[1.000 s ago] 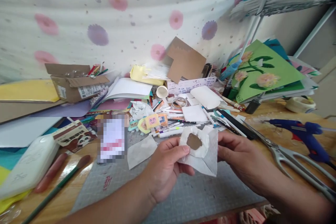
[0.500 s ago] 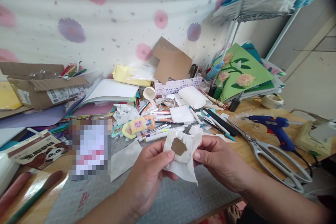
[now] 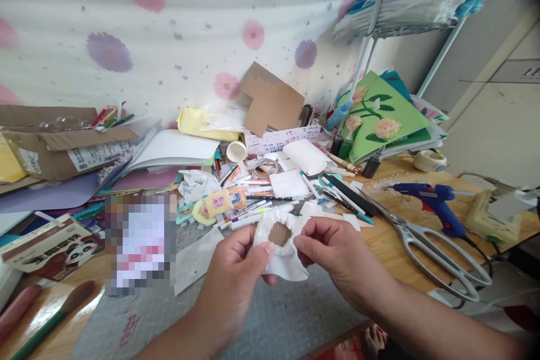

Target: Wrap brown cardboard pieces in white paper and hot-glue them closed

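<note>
Between my hands, above the grey cutting mat [image 3: 177,315], is a piece of white tissue paper [image 3: 291,268] folded in around a brown disc [image 3: 280,233]. My left hand [image 3: 236,270] grips the tissue's left side, its thumb lying by the disc's edge. My right hand [image 3: 333,253] pinches the right edge of the tissue between thumb and fingertips. The disc's brown face shows through a ragged round opening in the paper; its underside is hidden. A flat strip of white paper [image 3: 194,261] lies on the mat, left of my left hand.
Behind my hands lie several markers [image 3: 261,211], paper scraps and a paper cup [image 3: 237,151]. Large scissors [image 3: 422,242] and a blue glue gun [image 3: 430,197] are on the right. A brush [image 3: 63,309] lies at the left, near a cardboard box [image 3: 76,146].
The tissue's right side has been gathered in closer around the brown disc, and its loose corner has shifted. My right hand has moved inward to the left. The view has turned slightly.
</note>
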`<state>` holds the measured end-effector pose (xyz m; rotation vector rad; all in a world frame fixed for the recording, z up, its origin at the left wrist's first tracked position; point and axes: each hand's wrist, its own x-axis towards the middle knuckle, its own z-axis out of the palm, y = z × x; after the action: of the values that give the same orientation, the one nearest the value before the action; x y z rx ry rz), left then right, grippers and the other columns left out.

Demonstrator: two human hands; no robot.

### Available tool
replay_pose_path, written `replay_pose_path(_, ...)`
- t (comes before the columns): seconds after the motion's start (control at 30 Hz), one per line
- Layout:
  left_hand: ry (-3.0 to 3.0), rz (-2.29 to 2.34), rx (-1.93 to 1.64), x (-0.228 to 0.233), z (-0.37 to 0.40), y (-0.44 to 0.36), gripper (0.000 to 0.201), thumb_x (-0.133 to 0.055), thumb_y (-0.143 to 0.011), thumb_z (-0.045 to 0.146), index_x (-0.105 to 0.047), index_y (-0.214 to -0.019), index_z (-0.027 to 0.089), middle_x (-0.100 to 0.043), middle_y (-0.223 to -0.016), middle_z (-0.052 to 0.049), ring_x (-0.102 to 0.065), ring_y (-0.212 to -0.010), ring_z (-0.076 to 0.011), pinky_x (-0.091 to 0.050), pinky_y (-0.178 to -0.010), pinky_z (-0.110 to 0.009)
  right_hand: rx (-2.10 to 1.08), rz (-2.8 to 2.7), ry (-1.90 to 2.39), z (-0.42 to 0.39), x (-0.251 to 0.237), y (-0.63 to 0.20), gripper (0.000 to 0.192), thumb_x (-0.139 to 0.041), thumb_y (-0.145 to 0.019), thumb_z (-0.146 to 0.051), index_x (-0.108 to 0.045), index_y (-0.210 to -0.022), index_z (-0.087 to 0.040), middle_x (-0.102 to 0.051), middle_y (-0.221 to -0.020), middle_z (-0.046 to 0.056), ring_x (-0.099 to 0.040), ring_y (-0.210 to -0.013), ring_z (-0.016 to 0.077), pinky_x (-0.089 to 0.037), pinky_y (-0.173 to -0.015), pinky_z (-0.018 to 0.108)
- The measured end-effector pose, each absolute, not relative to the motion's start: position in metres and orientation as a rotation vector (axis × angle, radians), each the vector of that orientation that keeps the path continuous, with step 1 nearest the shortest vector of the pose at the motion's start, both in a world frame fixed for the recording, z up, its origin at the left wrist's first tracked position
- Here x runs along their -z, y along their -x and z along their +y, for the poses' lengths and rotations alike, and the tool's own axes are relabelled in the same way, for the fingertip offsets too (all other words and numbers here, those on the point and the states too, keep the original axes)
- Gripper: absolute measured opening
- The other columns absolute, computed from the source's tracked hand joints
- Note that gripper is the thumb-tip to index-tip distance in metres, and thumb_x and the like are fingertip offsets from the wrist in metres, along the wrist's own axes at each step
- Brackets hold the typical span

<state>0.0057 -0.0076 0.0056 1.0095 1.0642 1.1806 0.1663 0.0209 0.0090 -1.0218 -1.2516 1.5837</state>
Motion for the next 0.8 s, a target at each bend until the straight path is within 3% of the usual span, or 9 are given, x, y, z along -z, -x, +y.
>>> replay_pose_path(0.17,-0.879,0.998,-1.155,-0.006,-0.005,-0.006,0.009,-0.058,-0.080,0.023,-0.065,-0.078,0.016,-0.060,-0.067,0.000,-0.051,-0.059,-0.0097,-0.041,-0.048,-0.018,-1.730,-1.212,0.831,0.024,-0.011,-0.179,0.018,-0.067,-0.076,-0.033,-0.067,-0.077,-0.015,-0.068,-0.067,0.002,-0.061,-0.061,0.0106,-0.047,-0.062,0.025)
replay_pose_path(0.6,-1.160,1.108,-1.103,-0.003,-0.006,-0.005,0.014,-0.061,-0.078,0.028,-0.062,-0.071,0.016,-0.057,-0.063,0.000,-0.049,-0.057,-0.0116,-0.042,-0.049,-0.021,-1.527,-1.284,1.096,0.026,-0.016,-0.174,0.024,-0.072,-0.066,-0.026,-0.053,-0.056,-0.017,-0.058,-0.045,-0.005,-0.048,-0.042,0.0063,-0.039,-0.046,0.020)
replay_pose_path(0.8,-1.016,1.029,-1.135,-0.004,-0.007,-0.006,0.012,-0.060,-0.079,0.027,-0.065,-0.076,0.016,-0.057,-0.065,0.000,-0.046,-0.056,-0.0097,-0.040,-0.048,-0.019,-1.723,-1.260,0.929,0.028,-0.019,-0.182,0.024,-0.068,-0.072,-0.036,-0.062,-0.063,-0.014,-0.064,-0.057,0.000,-0.056,-0.051,0.0087,-0.044,-0.053,0.023)
